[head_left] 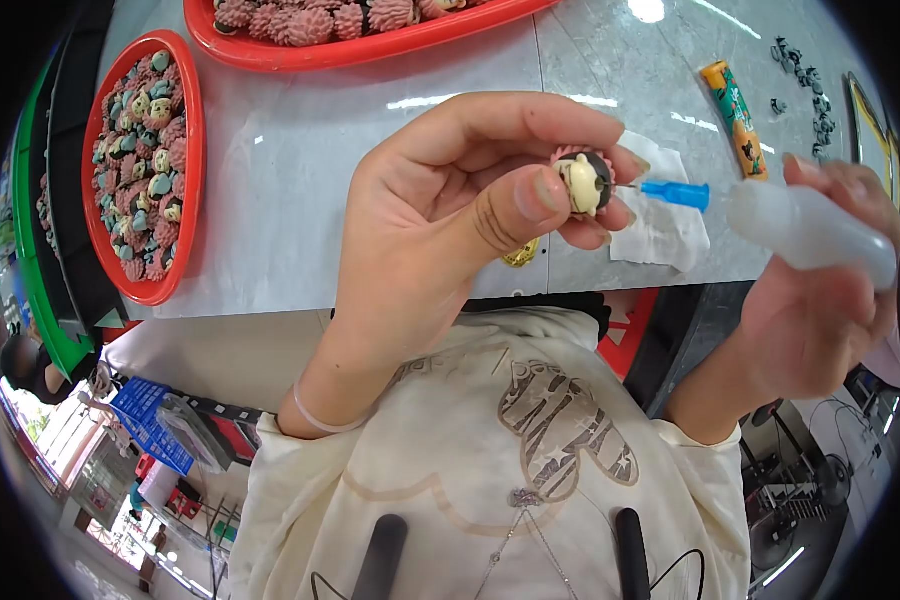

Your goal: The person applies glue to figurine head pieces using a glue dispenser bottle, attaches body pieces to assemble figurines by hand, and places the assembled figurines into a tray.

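Note:
My left hand [450, 190] is closed, pinching a small figurine [582, 183] between thumb and fingers. The figurine has a cream face, a dark part and a pink ruffled edge. My right hand [830, 290], partly blurred, holds a translucent white squeeze bottle [810, 230] tilted on its side. A blue needle tip [676, 194] points left from the bottle, and its thin needle meets or nearly meets the figurine's dark part. Below the needle lies a white tissue [665, 235] on the grey table [290, 150].
A red oval tray [198, 180] of small pink and blue pieces stands at left, and a larger red tray [370, 55] of pink pieces at the top. An orange-green tube [735, 120] and small dark pieces [820, 103] lie at right. A gold item [521, 254] sits near the table edge.

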Available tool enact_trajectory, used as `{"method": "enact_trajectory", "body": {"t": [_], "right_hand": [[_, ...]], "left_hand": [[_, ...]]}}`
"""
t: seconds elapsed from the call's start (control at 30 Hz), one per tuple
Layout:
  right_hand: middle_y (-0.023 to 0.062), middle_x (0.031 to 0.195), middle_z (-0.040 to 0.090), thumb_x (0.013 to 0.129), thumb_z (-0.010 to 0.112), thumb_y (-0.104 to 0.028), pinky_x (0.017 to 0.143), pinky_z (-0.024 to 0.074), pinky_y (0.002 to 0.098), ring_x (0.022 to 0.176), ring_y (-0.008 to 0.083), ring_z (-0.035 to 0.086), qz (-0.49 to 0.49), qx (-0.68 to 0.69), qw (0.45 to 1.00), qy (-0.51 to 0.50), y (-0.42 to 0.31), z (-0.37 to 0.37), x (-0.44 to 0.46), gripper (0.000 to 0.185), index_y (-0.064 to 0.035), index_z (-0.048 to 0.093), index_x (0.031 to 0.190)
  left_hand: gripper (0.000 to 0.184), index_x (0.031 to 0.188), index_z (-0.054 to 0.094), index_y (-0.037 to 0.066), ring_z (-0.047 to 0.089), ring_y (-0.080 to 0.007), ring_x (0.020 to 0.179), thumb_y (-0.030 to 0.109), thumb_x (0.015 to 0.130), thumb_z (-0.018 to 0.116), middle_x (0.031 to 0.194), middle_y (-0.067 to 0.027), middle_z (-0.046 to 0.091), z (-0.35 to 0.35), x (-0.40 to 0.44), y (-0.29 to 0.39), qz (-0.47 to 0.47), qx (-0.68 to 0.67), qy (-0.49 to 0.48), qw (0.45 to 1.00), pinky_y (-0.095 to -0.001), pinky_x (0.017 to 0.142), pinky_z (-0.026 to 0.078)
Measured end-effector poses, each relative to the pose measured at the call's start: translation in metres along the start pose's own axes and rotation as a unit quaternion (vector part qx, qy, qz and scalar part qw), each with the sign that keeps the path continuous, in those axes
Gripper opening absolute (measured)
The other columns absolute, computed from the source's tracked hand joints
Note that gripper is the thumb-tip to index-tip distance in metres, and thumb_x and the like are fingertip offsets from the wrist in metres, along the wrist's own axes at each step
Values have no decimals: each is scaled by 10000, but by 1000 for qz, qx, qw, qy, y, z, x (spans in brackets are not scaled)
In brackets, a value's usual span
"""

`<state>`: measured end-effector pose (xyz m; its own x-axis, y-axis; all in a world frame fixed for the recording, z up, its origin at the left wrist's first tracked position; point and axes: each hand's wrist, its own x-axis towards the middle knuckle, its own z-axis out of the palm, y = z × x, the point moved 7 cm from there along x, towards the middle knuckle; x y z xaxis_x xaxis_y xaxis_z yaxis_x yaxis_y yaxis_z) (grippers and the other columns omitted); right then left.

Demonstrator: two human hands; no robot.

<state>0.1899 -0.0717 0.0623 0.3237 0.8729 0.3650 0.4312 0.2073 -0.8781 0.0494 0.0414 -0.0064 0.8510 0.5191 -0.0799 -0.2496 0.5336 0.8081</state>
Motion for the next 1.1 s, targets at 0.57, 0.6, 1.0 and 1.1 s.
{"method": "enact_trajectory", "body": {"t": [0.57,0.6,1.0,1.1], "right_hand": [[194,969,478,722,529,-190,774,383,368,864,265,491,-69,70,994,52,-15,-10,-10,362,55,474,984],[200,983,470,729,534,-201,770,386,366,867,268,491,-67,84,991,82,-14,-13,-13,372,54,467,992],[99,910,519,649,587,55,655,388,225,729,118,469,4,-176,980,91,23,15,15,314,3,436,919],[65,855,524,640,575,69,620,389,202,699,111,478,32,-143,984,105,39,19,18,323,-1,444,927]], "left_hand": [[428,972,455,-53,560,-156,685,283,734,570,891,-183,523,1,0,-3,5,8,8,1000,-203,562,461],[429,975,454,-50,559,-161,688,284,734,570,891,-183,523,1,1,-2,12,8,8,1000,-204,559,460],[352,957,474,-68,573,-198,712,195,748,576,870,-182,551,5,-1,-4,0,3,39,999,-249,611,472],[359,949,469,-70,572,-195,700,201,743,583,864,-186,550,1,-3,-6,0,12,46,999,-249,583,470]]}}
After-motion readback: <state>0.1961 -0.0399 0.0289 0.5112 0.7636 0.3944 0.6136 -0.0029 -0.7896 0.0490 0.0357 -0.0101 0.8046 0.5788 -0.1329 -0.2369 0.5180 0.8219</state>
